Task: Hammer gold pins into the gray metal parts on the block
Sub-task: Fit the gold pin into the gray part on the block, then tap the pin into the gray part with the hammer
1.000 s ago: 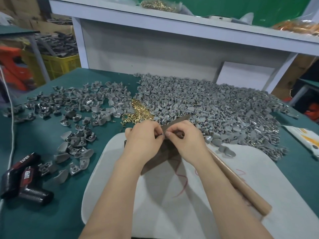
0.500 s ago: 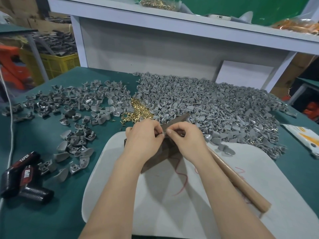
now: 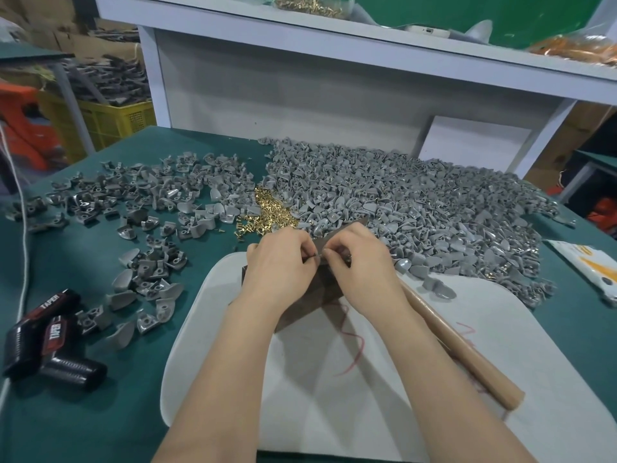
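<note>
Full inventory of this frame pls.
table: one, green.
board: one, white, table front.
block: one, dark brown, on the board.
gray metal parts: hundreds, gray, big pile back right, scatter left.
gold pins: small heap, gold, between those groups.
hammer handle: one, tan wood, on board, right side.
black tool: one, black and red, table front left.
yellow crate: one, yellow, back left.
left hand, right hand: fingers of both pinch a small gray piece over the block.

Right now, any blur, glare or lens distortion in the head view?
Head view: sharp at the left hand and right hand, which pinch a small gray metal part; no harsh glare; soft arm shadows on the white rounded board; wide-angle lens bows the white shelf edge.
</note>
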Available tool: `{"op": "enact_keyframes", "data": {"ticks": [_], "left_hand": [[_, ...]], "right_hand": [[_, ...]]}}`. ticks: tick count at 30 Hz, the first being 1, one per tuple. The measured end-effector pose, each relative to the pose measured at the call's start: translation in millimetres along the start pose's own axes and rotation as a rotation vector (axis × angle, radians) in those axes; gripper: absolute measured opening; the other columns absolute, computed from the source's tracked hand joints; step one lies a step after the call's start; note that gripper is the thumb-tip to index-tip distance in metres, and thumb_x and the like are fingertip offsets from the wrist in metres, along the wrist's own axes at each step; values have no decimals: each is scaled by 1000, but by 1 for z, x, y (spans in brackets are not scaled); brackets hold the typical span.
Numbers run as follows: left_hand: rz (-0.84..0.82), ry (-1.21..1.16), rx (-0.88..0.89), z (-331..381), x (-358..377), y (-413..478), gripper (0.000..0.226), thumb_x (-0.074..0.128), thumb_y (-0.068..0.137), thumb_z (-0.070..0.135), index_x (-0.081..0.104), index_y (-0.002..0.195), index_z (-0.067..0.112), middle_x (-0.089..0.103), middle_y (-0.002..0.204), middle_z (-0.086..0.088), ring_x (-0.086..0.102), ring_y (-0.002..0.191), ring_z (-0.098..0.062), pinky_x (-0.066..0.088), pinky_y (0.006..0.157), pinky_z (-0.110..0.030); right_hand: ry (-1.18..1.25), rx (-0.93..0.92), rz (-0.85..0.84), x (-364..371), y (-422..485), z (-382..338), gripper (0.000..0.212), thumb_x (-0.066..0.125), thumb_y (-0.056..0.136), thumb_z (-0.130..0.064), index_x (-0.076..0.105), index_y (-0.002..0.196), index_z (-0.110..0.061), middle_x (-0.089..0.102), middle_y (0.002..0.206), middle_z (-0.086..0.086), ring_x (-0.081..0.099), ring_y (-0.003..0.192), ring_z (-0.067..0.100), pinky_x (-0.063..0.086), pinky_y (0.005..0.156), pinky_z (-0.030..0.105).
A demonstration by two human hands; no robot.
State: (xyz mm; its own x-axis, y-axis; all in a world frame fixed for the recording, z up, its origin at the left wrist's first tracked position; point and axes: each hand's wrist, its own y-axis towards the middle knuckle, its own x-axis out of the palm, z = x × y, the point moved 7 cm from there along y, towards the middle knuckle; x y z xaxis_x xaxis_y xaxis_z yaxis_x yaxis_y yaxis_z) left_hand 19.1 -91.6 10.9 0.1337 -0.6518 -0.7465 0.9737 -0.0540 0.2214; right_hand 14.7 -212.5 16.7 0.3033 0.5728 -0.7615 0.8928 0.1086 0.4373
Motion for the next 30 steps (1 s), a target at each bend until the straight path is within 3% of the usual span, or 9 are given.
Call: {"op": "enact_keyframes", "data": {"ticks": [3,9,17,21,23,25,27,30], "left_hand": [[-18,14,7,2,0,0,11,63,87,27,57,77,30,60,83,9,58,97,-23,44,90,-41],[-21,73,32,3,1,1,6,60,90,27,62,84,25,59,90,4,55,97,-26,43,86,-38],[-23,58,10,3,0,0,5,61,88,27,64,83,25,62,93,5,56,98,-24,43,89,-40],[-8,23,-19,1,-1,-1,10,63,86,26,61,77,28,65,89,8,58,98,-22,43,91,-40],[-4,25,-33,0,0,-1,10,63,86,26,61,77,29,65,89,9,58,98,-20,42,90,-39],[2,28,-48,0,0,-1,12,62,87,24,61,76,29,64,88,10,57,97,-19,41,90,-38],[14,39,-62,-1,0,0,14,62,87,23,60,75,29,63,86,9,57,96,-20,41,89,-39],[23,35,-76,-2,-2,-2,15,61,88,23,59,74,29,64,87,8,57,96,-21,42,90,-39]], "right_hand": [[-125,-49,-31,0,2,-9,8,58,88,-10,64,85,-6,53,93,5,52,88,24,41,78,37],[-304,-55,-101,3,8,-19,8,52,90,-11,60,90,-10,50,97,3,52,91,24,36,73,31],[-182,77,-156,3,9,-10,9,55,91,-17,62,88,-12,51,98,1,54,94,24,44,85,38],[-63,160,-115,-10,7,8,20,55,93,-24,67,107,-19,54,107,3,57,95,20,44,92,34],[-79,288,-70,-27,1,33,29,52,93,-39,64,110,-19,59,106,4,58,92,20,47,87,33],[-267,424,-192,-31,-10,57,37,51,91,-51,62,93,-16,63,89,4,60,82,24,51,76,34],[-342,509,-342,-23,-19,68,29,54,91,-41,58,90,-13,63,85,5,61,80,26,50,71,32],[-316,506,-324,-22,-19,66,20,55,92,-32,56,94,-12,62,87,5,60,82,27,46,70,30]]}}
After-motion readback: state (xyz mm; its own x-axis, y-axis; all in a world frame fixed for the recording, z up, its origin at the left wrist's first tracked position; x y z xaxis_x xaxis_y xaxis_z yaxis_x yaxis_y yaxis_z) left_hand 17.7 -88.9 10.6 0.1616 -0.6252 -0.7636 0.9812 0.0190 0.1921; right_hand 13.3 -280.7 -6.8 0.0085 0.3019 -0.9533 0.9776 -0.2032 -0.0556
